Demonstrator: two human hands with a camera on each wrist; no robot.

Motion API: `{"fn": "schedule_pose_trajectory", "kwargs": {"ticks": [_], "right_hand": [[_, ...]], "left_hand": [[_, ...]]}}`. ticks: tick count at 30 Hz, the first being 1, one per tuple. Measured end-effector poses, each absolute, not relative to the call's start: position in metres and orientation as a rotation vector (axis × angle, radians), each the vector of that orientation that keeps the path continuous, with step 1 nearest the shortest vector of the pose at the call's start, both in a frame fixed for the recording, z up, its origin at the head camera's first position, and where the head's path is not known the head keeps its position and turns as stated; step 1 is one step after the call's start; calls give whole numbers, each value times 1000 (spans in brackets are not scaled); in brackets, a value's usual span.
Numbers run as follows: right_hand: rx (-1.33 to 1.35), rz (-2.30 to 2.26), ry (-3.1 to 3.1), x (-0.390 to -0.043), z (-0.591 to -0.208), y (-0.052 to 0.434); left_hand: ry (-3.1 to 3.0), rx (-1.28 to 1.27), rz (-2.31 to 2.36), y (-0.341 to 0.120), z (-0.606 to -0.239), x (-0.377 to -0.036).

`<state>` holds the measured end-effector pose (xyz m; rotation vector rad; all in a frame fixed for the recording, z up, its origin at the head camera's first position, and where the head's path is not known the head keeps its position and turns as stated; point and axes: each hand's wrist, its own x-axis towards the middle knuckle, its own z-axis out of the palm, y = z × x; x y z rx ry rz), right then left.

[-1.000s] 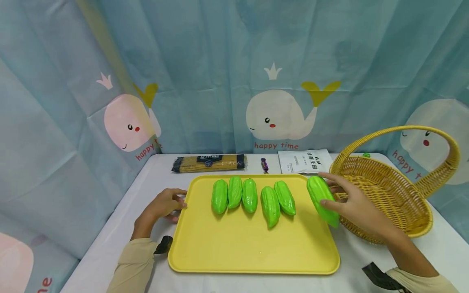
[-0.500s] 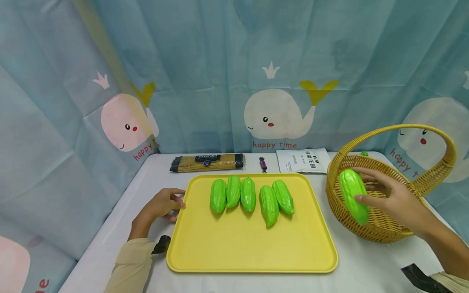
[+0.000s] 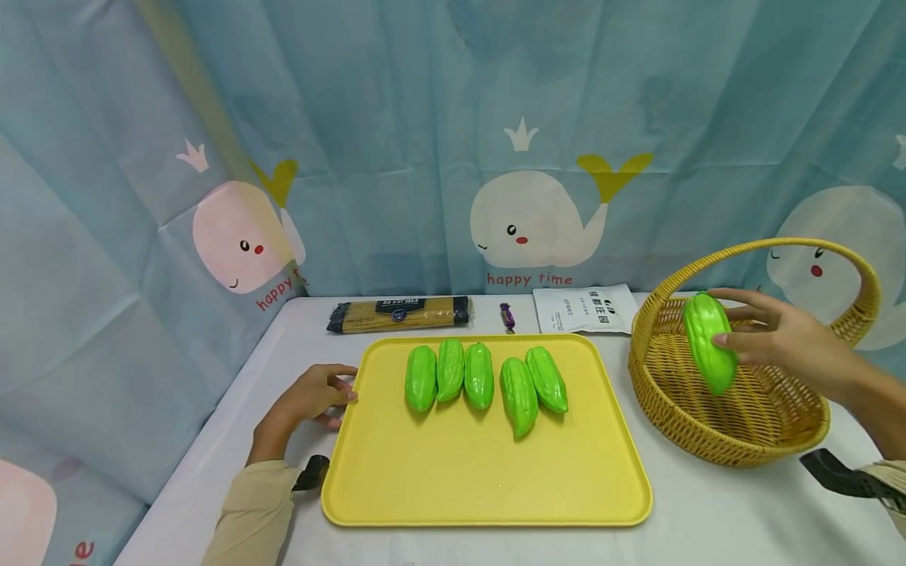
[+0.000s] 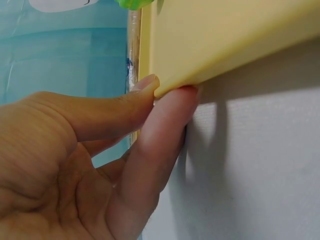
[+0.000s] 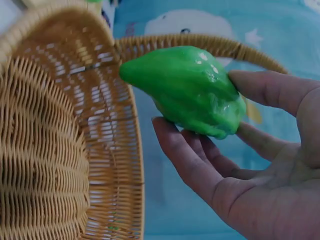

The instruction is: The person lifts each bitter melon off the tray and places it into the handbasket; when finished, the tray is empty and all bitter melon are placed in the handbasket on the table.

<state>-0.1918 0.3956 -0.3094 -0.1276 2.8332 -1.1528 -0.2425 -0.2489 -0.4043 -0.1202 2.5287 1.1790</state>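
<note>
My right hand [image 3: 775,339] holds a green bitter gourd [image 3: 708,343] between thumb and fingers, above the inside of the wicker basket [image 3: 736,440]. In the right wrist view the gourd [image 5: 187,90] rests on my fingers [image 5: 187,155], with the basket weave [image 5: 45,150] below. Several more green gourds [image 3: 481,376] lie in a row on the yellow tray [image 3: 488,479]. My left hand [image 3: 311,397] rests at the tray's left edge. In the left wrist view its thumb and a finger [image 4: 160,130] touch the tray rim [image 4: 220,45].
A spaghetti packet [image 3: 399,313], a small purple candy [image 3: 506,316] and a white pouch [image 3: 583,308] lie behind the tray. A whale-print curtain closes the back and sides. The white table [image 3: 722,511] ends close to the basket on the right.
My right hand has carried the gourd rightward and up, from beside the tray's right edge to over the basket. The left hand has stayed at the tray.
</note>
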Motion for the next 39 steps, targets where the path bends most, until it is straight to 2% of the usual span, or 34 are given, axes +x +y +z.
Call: {"fn": "schedule_pose_trajectory", "kwargs": {"ticks": [9, 17, 29, 39], "right_hand": [[-118, -1321, 2585, -227, -316, 406], [-84, -1512, 2384, -252, -339, 410], [-83, -1379, 2308, -269, -364, 415], [-53, -1310, 2298, -273, -371, 403]], "left_hand": [[2529, -146, 1173, -250, -407, -244], [2527, -153, 1184, -249, -408, -244], [2532, -153, 1196, -248, -409, -244], [2524, -177, 1194, -248, -410, -244]]}}
